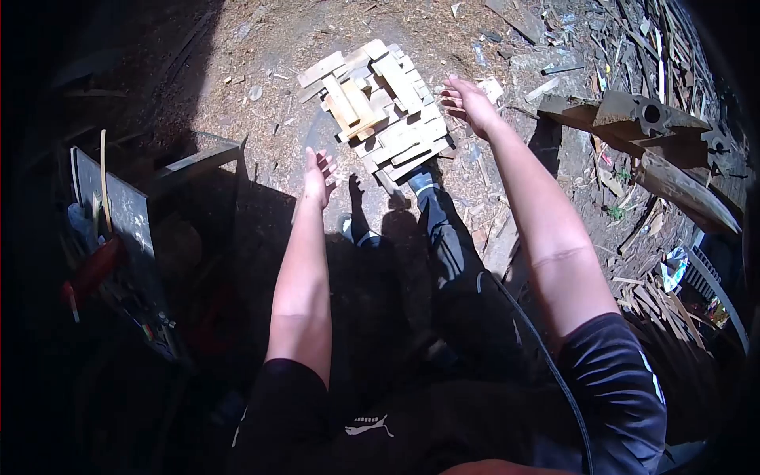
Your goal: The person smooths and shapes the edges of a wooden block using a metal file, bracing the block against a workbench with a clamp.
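A pile of short wooden boards (408, 138) lies on the ground in front of me, stacked loosely and at angles in bright sun. My left hand (317, 176) is held out near the pile's lower left side, fingers apart, holding nothing. Close to the pile's right side, my right hand (473, 104) is raised with its fingers stretched out, also bare. A gap shows between each hand and the boards. One dark shoe (423, 180) of mine stands right at the pile's near edge.
Heavy timber pieces (649, 119), one with a round hole, lie at the right among scattered wood scraps (665, 309). To the left, a dark panel (119, 222) stands in shadow beside a red object (96, 269). A cable (546, 356) runs along my right side.
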Demonstrator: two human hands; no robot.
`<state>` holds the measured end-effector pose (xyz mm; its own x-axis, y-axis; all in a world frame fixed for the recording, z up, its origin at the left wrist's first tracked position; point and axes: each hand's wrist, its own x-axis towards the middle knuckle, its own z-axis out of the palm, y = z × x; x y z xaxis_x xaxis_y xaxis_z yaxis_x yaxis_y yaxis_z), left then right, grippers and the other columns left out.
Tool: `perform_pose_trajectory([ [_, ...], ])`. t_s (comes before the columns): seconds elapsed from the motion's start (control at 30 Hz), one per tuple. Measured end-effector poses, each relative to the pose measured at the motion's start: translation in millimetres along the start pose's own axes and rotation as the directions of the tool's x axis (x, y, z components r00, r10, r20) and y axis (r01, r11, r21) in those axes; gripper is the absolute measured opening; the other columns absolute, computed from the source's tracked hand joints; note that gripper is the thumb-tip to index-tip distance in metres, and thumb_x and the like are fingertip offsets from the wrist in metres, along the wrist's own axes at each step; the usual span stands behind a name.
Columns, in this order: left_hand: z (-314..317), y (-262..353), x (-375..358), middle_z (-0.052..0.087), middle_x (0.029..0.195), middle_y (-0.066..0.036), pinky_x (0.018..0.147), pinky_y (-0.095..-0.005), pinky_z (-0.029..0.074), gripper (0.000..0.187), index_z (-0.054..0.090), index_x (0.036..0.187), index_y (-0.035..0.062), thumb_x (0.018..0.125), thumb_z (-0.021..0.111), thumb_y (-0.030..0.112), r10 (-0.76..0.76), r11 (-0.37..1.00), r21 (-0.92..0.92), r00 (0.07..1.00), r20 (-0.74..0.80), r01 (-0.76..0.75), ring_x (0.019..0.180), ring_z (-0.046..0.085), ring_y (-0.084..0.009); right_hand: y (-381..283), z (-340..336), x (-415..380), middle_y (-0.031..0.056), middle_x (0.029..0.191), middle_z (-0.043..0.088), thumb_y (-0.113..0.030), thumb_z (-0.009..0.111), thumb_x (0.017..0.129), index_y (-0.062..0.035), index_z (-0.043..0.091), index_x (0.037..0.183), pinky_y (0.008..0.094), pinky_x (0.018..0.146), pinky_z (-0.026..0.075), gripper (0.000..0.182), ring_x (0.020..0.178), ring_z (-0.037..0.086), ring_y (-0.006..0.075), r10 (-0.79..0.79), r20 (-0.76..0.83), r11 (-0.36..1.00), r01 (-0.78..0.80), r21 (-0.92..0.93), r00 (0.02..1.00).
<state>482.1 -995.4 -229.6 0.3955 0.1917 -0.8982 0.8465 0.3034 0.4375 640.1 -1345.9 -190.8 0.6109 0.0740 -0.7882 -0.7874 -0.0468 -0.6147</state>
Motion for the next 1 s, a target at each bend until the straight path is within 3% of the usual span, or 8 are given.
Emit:
perform_pose_trajectory([
  [0.17,37.0,1.8,40.9,0.037,0.159,-0.008,0.106,-0.0557,0.036,0.094,0.032,0.157,0.0118,0.094,0.029,0.082,-0.007,0.985,-0.173,1.000,0.017,0.009,0.142,0.038,-0.0279,25.2,8.5,71.4,0.0089,0.139,0.057,-0.061,0.040,0.103,-0.0136,0.049,0.147,0.0422,0.109,0.038,0.065,0.121,0.054,0.0247,0.031,0.034,0.984,-0.025,-0.178,0.999],
  [0.33,54.9,-9.7,64.7,0.047,0.152,-0.013,0.108,-0.0506,0.037,0.103,0.032,0.156,0.0087,0.089,0.033,0.086,0.015,0.937,-0.347,0.985,0.170,0.046,0.135,0.049,-0.0295,25.9,19.7,82.7,0.0124,0.142,0.057,-0.064,0.038,0.102,-0.0099,0.046,0.149,0.0458,0.109,0.038,0.072,0.126,0.055,0.0265,0.158,0.171,0.987,-0.149,-0.064,0.973],
  [0.43,65.3,-20.8,79.5,0.049,0.150,-0.014,0.111,-0.0491,0.037,0.106,0.033,0.155,0.0046,0.087,0.037,0.087,0.105,0.894,-0.446,0.989,0.107,-0.046,0.138,0.047,-0.0299,26.2,25.0,89.8,0.0172,0.152,0.048,-0.068,0.035,0.101,-0.0047,0.037,0.154,0.0478,0.116,0.032,0.083,0.138,0.047,0.0308,0.182,0.256,0.983,-0.181,-0.030,0.949],
  [0.57,90.0,-4.5,50.1,0.060,0.136,-0.016,0.102,-0.0398,0.050,0.081,0.042,0.148,0.0016,0.099,0.046,0.066,0.238,0.824,-0.538,0.970,0.045,-0.177,0.119,0.063,-0.0282,26.4,30.5,92.4,0.0171,0.158,0.040,-0.071,0.037,0.098,-0.0019,0.029,0.157,0.0460,0.120,0.028,0.092,0.145,0.039,0.0311,0.131,0.340,0.989,-0.146,0.019,0.931],
  [0.67,89.8,-17.5,70.4,0.067,0.126,-0.013,0.096,-0.0351,0.052,0.060,0.056,0.137,0.0010,0.103,0.050,0.050,0.403,0.757,-0.570,0.915,0.019,-0.321,0.108,0.068,-0.0221,16.4,42.9,79.1,0.0178,0.149,0.051,-0.072,0.040,0.097,0.0023,0.040,0.151,0.0426,0.116,0.034,0.092,0.137,0.048,0.0299,0.141,0.293,0.985,-0.164,0.056,0.946],
  [0.73,84.7,-27.8,84.9,0.065,0.129,-0.013,0.095,-0.0330,0.050,0.060,0.056,0.136,-0.0007,0.101,0.056,0.048,0.409,0.742,-0.605,0.910,0.067,-0.289,0.111,0.065,-0.0202,14.1,45.0,76.0,0.0186,0.140,0.059,-0.073,0.043,0.096,-0.0008,0.052,0.142,0.0460,0.111,0.041,0.087,0.127,0.057,0.0316,0.165,0.255,0.986,-0.169,-0.006,0.953],
  [0.83,80.9,-51.2,106.2,0.064,0.114,-0.009,0.095,-0.0303,0.047,0.052,0.061,0.118,-0.0008,0.094,0.068,0.044,0.360,0.695,-0.671,0.933,0.015,-0.258,0.109,0.061,-0.0166,12.1,54.1,64.1,0.0187,0.131,0.064,-0.071,0.047,0.095,-0.0001,0.056,0.136,0.0445,0.103,0.049,0.082,0.119,0.062,0.0306,0.153,0.206,0.988,-0.153,-0.017,0.966],
  [1.0,65.3,-60.9,76.6,0.051,0.143,-0.018,0.110,-0.0350,0.038,0.095,0.029,0.151,-0.0112,0.089,0.076,0.045,0.291,0.668,-0.719,0.957,0.012,-0.194,0.131,0.050,-0.0218,-1.7,75.1,16.8,0.0179,0.128,0.065,-0.069,0.047,0.097,-0.0006,0.058,0.133,0.0454,0.101,0.051,0.078,0.118,0.063,0.0297,0.154,0.197,0.988,-0.145,-0.056,0.968],
])
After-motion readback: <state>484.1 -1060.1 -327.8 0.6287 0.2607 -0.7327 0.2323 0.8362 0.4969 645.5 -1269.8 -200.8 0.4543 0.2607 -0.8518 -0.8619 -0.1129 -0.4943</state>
